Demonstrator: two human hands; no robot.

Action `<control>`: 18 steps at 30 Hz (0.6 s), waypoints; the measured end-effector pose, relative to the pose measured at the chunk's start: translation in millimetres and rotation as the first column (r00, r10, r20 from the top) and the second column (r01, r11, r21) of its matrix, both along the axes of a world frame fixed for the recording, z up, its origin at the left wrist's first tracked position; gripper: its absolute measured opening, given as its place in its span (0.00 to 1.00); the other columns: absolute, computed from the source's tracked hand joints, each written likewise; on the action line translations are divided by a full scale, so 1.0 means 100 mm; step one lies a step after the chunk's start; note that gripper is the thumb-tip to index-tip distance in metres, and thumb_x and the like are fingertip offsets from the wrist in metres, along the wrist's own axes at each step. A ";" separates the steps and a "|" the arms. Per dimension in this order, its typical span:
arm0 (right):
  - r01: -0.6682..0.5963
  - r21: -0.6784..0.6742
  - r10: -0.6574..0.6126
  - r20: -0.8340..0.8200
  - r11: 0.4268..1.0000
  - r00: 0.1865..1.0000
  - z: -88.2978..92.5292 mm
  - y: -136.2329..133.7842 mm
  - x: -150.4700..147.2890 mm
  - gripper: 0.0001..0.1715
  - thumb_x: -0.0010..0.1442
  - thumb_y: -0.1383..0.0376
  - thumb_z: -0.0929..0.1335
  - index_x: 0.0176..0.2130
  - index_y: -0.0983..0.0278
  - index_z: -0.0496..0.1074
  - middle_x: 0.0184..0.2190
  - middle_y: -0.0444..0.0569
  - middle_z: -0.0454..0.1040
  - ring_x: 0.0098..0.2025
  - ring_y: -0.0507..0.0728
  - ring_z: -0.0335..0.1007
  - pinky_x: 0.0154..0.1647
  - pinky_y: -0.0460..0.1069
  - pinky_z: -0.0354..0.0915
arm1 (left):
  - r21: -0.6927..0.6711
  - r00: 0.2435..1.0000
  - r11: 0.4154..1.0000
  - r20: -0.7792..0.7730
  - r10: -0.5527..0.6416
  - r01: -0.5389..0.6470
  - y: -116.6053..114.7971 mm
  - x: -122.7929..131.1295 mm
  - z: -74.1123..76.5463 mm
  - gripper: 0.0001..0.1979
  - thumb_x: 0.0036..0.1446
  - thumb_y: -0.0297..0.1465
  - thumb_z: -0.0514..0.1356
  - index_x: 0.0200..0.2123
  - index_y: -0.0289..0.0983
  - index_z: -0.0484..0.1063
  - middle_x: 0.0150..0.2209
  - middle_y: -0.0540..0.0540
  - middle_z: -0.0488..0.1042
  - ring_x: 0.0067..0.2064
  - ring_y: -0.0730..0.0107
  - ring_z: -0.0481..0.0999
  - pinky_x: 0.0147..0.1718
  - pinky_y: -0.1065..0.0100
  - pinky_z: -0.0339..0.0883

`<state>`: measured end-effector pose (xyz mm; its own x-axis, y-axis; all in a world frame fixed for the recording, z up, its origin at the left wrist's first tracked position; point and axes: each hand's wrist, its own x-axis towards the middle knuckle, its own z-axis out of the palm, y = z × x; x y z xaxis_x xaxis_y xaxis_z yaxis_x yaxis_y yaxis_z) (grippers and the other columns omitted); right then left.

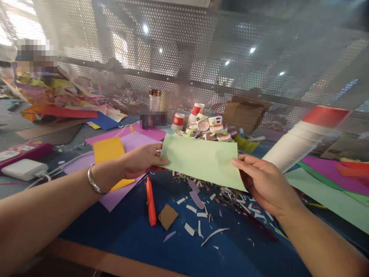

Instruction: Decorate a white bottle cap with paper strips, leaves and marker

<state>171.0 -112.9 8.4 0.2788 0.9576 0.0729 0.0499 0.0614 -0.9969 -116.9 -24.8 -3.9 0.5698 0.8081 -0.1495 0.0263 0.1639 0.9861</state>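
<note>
Both forearms bare, reaching in from the lower corners. Left hand (141, 159) pinches the green sheet (201, 159) at its left edge, thumb on top. Right hand (259, 182) grips its right edge, fingers curled, wrist bent inward.

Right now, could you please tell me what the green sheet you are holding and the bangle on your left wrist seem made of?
The green sheet looks like thin matte paper: even pale colour, no gloss. The bangle is probably polished metal, silvery with bright highlights, though coated plastic cannot be excluded.
</note>
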 end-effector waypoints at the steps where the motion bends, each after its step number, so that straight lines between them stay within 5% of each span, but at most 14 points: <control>1: 0.019 0.022 -0.019 0.000 1.000 1.000 -0.01 0.01 0.01 0.17 0.38 0.58 0.82 0.23 0.63 0.76 0.21 0.41 0.71 0.25 0.50 0.64 0.24 0.44 0.62 | -0.002 1.000 1.000 -0.003 -0.004 0.004 0.01 -0.01 0.01 0.20 0.54 0.24 0.68 0.51 0.37 0.73 0.43 0.44 0.81 0.36 0.75 0.80 0.33 0.75 0.70; 8: 0.138 0.149 -0.140 0.008 0.979 0.990 -0.05 0.05 0.08 0.16 0.44 0.56 0.79 0.30 0.63 0.79 0.20 0.41 0.71 0.19 0.48 0.61 0.16 0.43 0.57 | -0.029 0.998 0.999 0.048 -0.036 0.038 0.02 -0.03 0.04 0.20 0.55 0.23 0.68 0.51 0.35 0.75 0.46 0.43 0.80 0.36 0.76 0.77 0.34 0.76 0.69; 18: 0.240 0.370 -0.308 0.138 0.898 0.941 -0.02 0.00 0.07 0.10 0.54 0.58 0.76 0.34 0.62 0.78 0.23 0.40 0.73 0.19 0.46 0.64 0.18 0.41 0.62 | -0.058 0.992 0.997 0.118 0.051 -0.044 0.05 -0.04 0.01 0.21 0.56 0.20 0.67 0.54 0.33 0.75 0.48 0.40 0.81 0.37 0.75 0.79 0.34 0.77 0.71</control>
